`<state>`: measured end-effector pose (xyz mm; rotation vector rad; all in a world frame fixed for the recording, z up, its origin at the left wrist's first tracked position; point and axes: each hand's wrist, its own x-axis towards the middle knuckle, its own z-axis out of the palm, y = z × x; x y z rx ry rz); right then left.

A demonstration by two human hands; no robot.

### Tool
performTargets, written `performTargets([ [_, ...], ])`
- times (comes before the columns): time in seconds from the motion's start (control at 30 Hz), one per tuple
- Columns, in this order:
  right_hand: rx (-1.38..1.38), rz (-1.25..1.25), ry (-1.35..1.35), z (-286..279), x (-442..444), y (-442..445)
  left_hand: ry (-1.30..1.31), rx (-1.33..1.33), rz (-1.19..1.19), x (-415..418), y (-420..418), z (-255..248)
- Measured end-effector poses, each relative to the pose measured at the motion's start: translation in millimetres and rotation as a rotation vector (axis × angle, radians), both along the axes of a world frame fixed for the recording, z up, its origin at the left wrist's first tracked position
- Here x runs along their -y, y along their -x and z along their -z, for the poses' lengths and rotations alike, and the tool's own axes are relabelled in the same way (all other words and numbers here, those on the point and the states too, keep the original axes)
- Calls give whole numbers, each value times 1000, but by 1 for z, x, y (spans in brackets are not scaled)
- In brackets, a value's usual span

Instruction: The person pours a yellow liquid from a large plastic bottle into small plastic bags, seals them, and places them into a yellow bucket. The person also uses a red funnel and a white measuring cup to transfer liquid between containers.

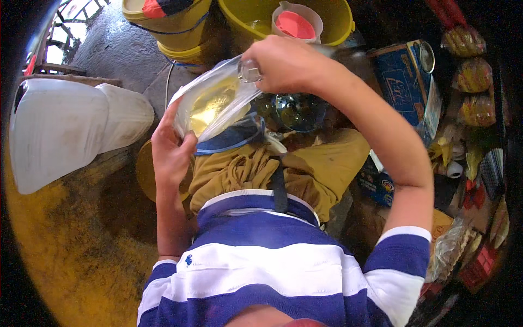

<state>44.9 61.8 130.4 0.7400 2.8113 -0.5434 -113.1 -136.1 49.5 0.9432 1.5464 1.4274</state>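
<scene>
My left hand point(173, 143) grips the lower left edge of a clear plastic bag point(212, 106), thumb and fingers spread along its rim. Yellow liquid, or a shiny yellow surface seen through the film, shows inside it. Closed around a small clear glass or plastic piece point(249, 70) at the bag's upper right end is my right hand point(282, 65); which part of it holds the film cannot be told. Under the bag, a blue round basin or sieve point(233, 141) rests by my lap. A dark shiny bowl point(298, 110) sits below my right wrist.
A yellow tub point(245, 24) holds a white container point(316, 20) with a pink scoop or bowl point(296, 25). Yellow buckets point(179, 28) stand at upper left, white plastic containers point(61, 126) at left. Blue cardboard boxes point(400, 86) and packaged goods point(476, 75) line the right.
</scene>
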Motion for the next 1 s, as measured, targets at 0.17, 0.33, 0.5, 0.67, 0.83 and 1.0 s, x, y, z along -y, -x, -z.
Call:
performTargets([
  [0.17,-654,129,396,50,5,-65,100,105,-90,-3,-6,-5],
  [0.33,-806,532,363,132,0,-123,261,-112,-122,3,-10,-19],
  [0.5,-757,661,170,272,-34,-146,227,-214,-143,11,-12,-14],
  [0.67,-603,965,550,388,-51,-162,268,-273,-164,3,-19,-26],
  [0.83,-410,1048,525,447,-38,-182,399,-199,-255,2,-23,-30],
  [1.0,78,878,523,399,-42,-164,315,-167,-246,5,-20,-26],
])
